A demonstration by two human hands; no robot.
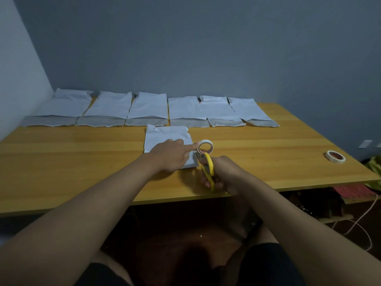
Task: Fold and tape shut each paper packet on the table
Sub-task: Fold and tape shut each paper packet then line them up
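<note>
fingers (pixel 190 147) of the left hand (pixel 172 154) stretch forward, the index finger extended and hooked into the hole of a tape roll (pixel 205 146) lifted on edge just above the table (pixel 82 162); whether the other fingers are curled round anything i cannot tell; the heel of this hand rests on the near packet (pixel 162 138), which lies flat alone in front of the row; the right hand (pixel 219 174) is curled round the yellow handles of a pair of scissors (pixel 208 169), its fingers clamped on them, the blades pointing away toward the roll and meeting the short strip of tape under it; how far the blades stand apart is too small to tell; both forearms reach in from the bottom corners and converge near the table's front edge; counted: six white packets (pixel 148 106) lie side by side in a row along the far edge by the wall, each with a grey flap folded toward the person; one more under the left hand makes seven; two rolls of tape, the second roll (pixel 335 156) lying flat well apart at the right; one pair of scissors.
</note>
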